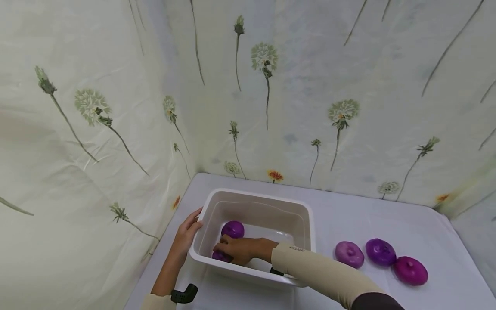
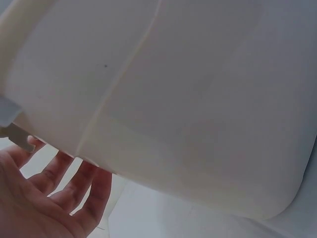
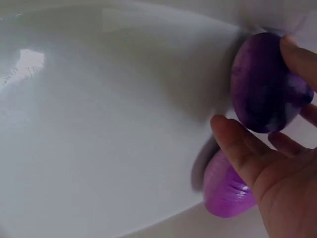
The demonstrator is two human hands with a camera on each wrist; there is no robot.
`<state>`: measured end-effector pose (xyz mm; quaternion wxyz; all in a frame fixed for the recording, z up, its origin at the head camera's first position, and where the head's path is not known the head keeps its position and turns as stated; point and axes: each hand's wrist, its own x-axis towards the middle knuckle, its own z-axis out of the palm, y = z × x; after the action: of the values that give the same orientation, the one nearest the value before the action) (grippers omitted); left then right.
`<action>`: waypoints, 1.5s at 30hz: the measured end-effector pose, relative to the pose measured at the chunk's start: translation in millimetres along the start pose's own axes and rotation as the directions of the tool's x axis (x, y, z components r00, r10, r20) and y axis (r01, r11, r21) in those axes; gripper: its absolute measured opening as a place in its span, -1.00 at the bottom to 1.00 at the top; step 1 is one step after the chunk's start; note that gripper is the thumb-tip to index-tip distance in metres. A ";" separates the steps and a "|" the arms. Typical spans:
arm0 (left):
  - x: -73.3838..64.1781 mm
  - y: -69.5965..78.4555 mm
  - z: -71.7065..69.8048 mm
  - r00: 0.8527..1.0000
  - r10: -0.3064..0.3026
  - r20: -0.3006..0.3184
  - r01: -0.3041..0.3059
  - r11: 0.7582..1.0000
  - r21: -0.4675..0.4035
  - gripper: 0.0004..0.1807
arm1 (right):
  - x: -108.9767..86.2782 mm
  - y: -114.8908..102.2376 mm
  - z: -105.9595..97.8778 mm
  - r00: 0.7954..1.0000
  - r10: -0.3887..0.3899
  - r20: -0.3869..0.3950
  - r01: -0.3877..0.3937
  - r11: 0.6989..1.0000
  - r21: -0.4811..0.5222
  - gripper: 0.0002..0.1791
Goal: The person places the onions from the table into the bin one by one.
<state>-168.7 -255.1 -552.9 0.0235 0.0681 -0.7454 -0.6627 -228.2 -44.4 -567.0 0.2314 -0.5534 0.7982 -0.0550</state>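
My left hand point(image 1: 185, 239) holds the left rim of a white plastic tub point(image 1: 263, 196); in the left wrist view its curled fingers point(image 2: 81, 186) touch the edge of the tub. My right hand point(image 1: 238, 251) reaches down inside the tub, at its left end. There it grips a dark purple toy onion point(image 3: 262, 82), with fingers around its sides, and the palm hides part of the grip. Beside it on the tub's floor lies another purple onion point(image 1: 233, 229).
On the white-covered table point(image 1: 329, 206), right of the tub, lie a light purple onion point(image 1: 349, 254), a dark purple onion point(image 1: 381, 252) and a magenta onion point(image 1: 410, 271). A flower-printed curtain point(image 1: 290, 107) stands behind the table and along its left side.
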 end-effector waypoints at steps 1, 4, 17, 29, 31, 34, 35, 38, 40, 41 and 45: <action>-0.2 0.1 0.2 1.000 0.002 0.001 -0.002 1.000 -0.001 -0.52 | -1.0 -1.0 -0.9 1.000 0.002 0.004 -0.002 1.000 -0.006 -0.34; -0.2 0.3 0.6 1.000 0.000 0.000 0.000 1.000 -0.002 -0.52 | -4.2 -3.3 -4.4 1.000 0.001 0.009 -0.001 0.999 -0.046 -0.32; -1.4 2.8 2.9 1.000 -0.006 -0.004 0.006 1.000 0.012 -0.52 | -31.0 -12.8 -37.8 0.998 0.030 -0.053 -0.034 0.997 -0.074 -0.18; -3.4 3.3 3.6 1.000 -0.028 -0.002 0.028 0.999 0.022 -0.52 | -97.6 -10.1 -78.7 0.962 -0.021 -0.273 0.043 0.996 0.075 -0.28; -5.1 4.6 2.8 1.000 -0.030 -0.005 0.030 0.999 0.024 -0.52 | -110.3 -8.5 -86.3 0.955 -0.005 -0.296 0.037 0.994 0.101 -0.28; -7.9 7.0 2.0 0.999 -0.039 -0.009 0.039 0.999 0.033 -0.52 | -129.6 -9.0 -98.0 0.951 0.046 -0.305 0.002 0.988 0.154 -0.28; -8.7 7.7 2.0 0.999 -0.043 -0.009 0.044 0.998 0.036 -0.52 | -135.6 -9.2 -101.4 0.949 0.060 -0.309 -0.008 0.986 0.168 -0.28; -10.4 8.9 3.1 0.999 -0.050 -0.003 0.050 0.998 0.035 -0.52 | -154.6 -10.2 -109.8 0.940 0.122 -0.318 -0.059 0.978 0.202 -0.28; -11.4 9.3 4.4 0.998 -0.056 0.000 0.056 0.998 0.035 -0.52 | -168.9 -8.8 -112.6 0.928 0.155 -0.338 -0.075 0.968 0.239 -0.27; -11.9 9.5 5.3 0.998 -0.056 0.002 0.055 0.998 0.033 -0.52 | -176.7 -7.4 -113.0 0.919 0.163 -0.359 -0.073 0.965 0.252 -0.27; -12.2 11.1 8.7 0.997 -0.074 0.007 0.073 0.996 0.042 -0.52 | -215.8 0.7 -111.1 0.863 0.227 -0.451 -0.072 0.939 0.335 -0.24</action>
<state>-158.6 -243.7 -542.3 -0.0054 0.0931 -0.7561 -0.6478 -216.2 133.3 -402.1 0.1116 -0.4148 0.8530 -0.2965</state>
